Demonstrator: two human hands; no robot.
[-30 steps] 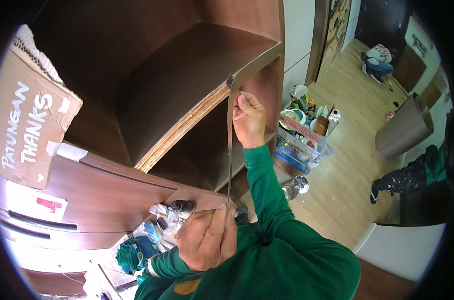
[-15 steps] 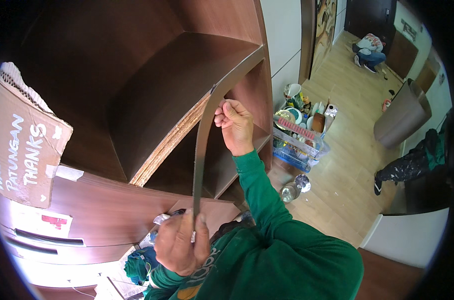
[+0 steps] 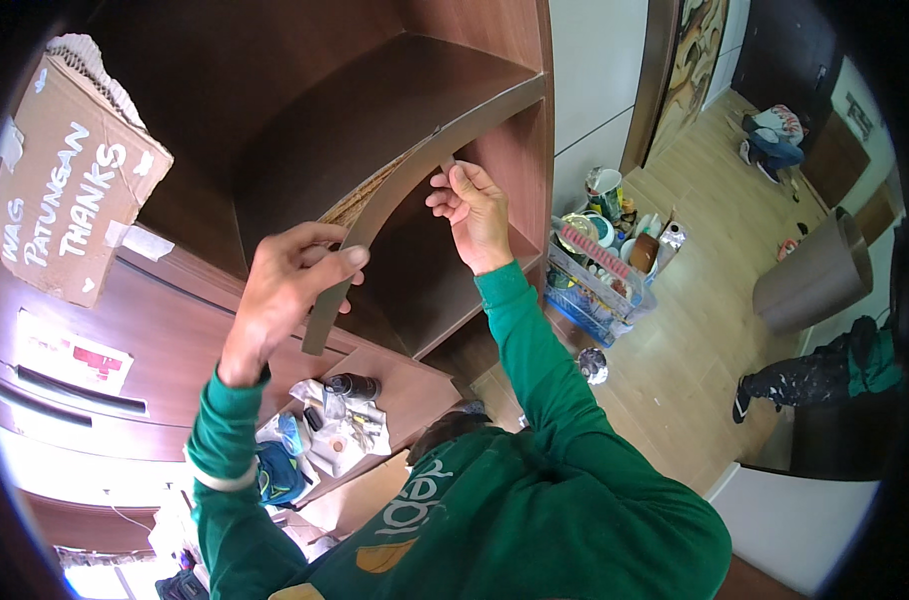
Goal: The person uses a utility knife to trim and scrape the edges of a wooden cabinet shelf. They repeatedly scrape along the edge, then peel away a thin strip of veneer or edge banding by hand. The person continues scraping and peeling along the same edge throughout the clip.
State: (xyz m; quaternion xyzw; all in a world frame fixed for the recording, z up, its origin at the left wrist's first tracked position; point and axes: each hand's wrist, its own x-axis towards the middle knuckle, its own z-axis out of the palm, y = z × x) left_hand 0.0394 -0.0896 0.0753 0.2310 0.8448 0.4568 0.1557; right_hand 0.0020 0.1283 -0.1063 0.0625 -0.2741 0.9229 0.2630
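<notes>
A long brown strip of edge banding (image 3: 399,190) curves along the front edge of a dark wood shelf (image 3: 325,140). Its upper right part lies against the edge, while its lower end hangs free. Bare chipboard (image 3: 355,203) shows on the shelf edge behind it. My left hand (image 3: 280,285) holds the strip near that loose end, thumb in front and fingers partly hidden behind. Farther up, my right hand (image 3: 480,215) is closed at the strip's lower edge, with thumb and fingertips bent in. A small brownish bit shows at its thumb tip, too small to name.
A cardboard sign (image 3: 80,190) is taped to the cabinet on the left. To the right, a plastic crate (image 3: 600,290) of cans and supplies stands on the wood floor. A person (image 3: 775,135) crouches far off; a rolled brown sheet (image 3: 815,275) stands at the right.
My left hand has moved up and left, bringing the strip's loose end toward the shelf edge and covering more chipboard. My right hand has shifted slightly up. The whole view has turned a little.
</notes>
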